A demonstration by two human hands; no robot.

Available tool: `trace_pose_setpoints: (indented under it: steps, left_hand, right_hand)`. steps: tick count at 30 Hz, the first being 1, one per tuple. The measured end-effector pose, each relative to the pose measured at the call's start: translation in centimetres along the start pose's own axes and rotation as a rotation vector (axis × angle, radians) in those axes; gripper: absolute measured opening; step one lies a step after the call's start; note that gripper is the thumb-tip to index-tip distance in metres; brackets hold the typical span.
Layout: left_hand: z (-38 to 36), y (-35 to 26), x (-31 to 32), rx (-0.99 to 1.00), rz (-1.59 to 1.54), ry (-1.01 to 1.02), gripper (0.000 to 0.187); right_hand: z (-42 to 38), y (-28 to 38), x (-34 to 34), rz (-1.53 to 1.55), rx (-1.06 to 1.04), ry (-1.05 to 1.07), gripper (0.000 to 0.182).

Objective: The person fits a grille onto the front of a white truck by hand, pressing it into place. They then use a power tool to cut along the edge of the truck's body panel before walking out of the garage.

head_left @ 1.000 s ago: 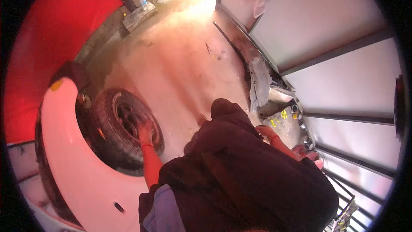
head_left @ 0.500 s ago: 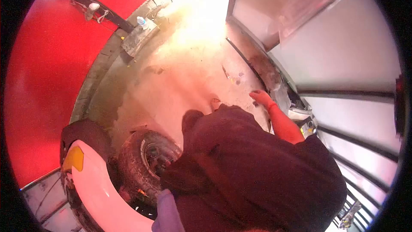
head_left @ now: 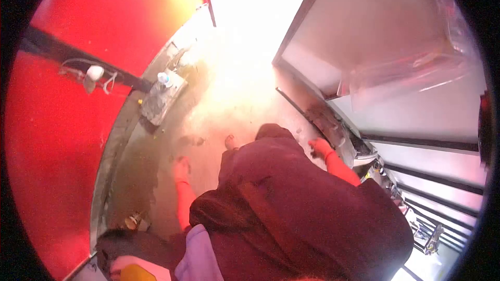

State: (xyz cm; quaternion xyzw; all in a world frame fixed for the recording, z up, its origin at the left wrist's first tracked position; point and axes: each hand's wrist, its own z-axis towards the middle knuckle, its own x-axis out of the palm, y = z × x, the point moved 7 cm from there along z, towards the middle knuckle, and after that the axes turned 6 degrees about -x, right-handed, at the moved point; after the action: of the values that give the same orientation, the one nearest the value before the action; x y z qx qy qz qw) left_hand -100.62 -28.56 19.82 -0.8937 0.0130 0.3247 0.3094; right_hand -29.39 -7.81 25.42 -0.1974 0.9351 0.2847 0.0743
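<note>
My left hand (head_left: 182, 168) hangs at my side over the concrete floor (head_left: 205, 161); it is a little blurred, with its fingers loosely apart and nothing visible in it. My right hand (head_left: 319, 148) hangs on the other side, near the raised edge along the right wall. Its fingers are slightly bent and apart, and I see no object in them. Dark clothing (head_left: 291, 203) covers my body between the two arms. A bare foot (head_left: 230, 142) shows ahead of it.
A white vehicle part with a yellow lamp (head_left: 136, 273) is at the lower left. On a block (head_left: 160, 101) by the red wall (head_left: 62, 140) stands a small bottle (head_left: 164, 78). Plastic sheeting (head_left: 406, 75) hangs on the right wall. Bright light fills the opening ahead.
My view has moved forward; the tyre has left view and the vehicle part has slid down to the lower edge. My left hand has come into view. The right hand appears lower.
</note>
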Motion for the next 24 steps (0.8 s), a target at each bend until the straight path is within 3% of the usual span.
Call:
trace_pose_setpoints:
  steps: [1, 3, 4, 6, 7, 11, 14, 17, 19, 22, 23, 24]
  left_hand:
    - [2.9, -4.3, -3.2, 0.088, 0.180, -0.038, 0.038]
    - [9.3, -8.4, -7.4, 0.018, -0.087, -0.192, 0.030]
    - [11.7, -11.1, -7.9, 0.033, -0.088, -0.183, 0.030]
    - [14.1, -17.7, -9.4, 0.018, -0.453, -0.088, 0.026]
    - [15.6, -20.4, -9.5, 0.026, -0.329, -0.085, 0.024]
    - [19.1, -26.7, -3.9, 0.228, -0.020, -0.210, 0.032]
    - [21.5, -26.6, 4.1, 0.105, 0.689, 0.056, 0.047]
    - [21.7, -29.0, 8.6, -0.004, 0.594, 0.283, 0.043]
    - [23.7, -33.5, 10.4, -0.042, 0.436, 0.329, 0.040]
    - [28.7, -40.7, 11.3, -0.015, 0.338, 0.298, 0.036]
    - [30.7, -44.4, 11.0, 0.025, 0.320, 0.262, 0.035]
    - [33.2, -48.0, 11.0, 0.097, 0.333, 0.227, 0.034]
  right_hand:
    - [-1.6, 0.2, 0.8, 0.030, 0.043, -0.020, 0.040]
    - [-1.8, 0.5, 1.8, 0.080, 0.058, -0.029, 0.042]
    - [-1.4, 1.7, 2.1, 0.063, 0.054, -0.018, 0.043]
    - [-0.3, 4.2, 2.2, 0.114, 0.091, -0.083, 0.043]
    - [0.7, 5.8, 2.2, 0.155, 0.134, -0.133, 0.043]
    - [8.8, 14.1, 0.8, 0.232, 0.090, -0.179, 0.040]
    - [15.5, 23.4, -1.4, 0.149, -0.089, -0.247, 0.032]
    - [17.5, 36.8, -3.9, 0.441, -0.085, -0.310, 0.031]
    - [18.3, 44.4, -7.6, 0.556, -0.123, -0.361, 0.030]
    - [20.3, 50.0, -12.4, 0.449, -0.231, -0.372, 0.029]
    - [20.7, 51.0, -13.4, 0.089, -0.148, -0.313, 0.033]
    - [19.7, 53.1, -14.4, -0.319, -0.415, -0.407, 0.036]
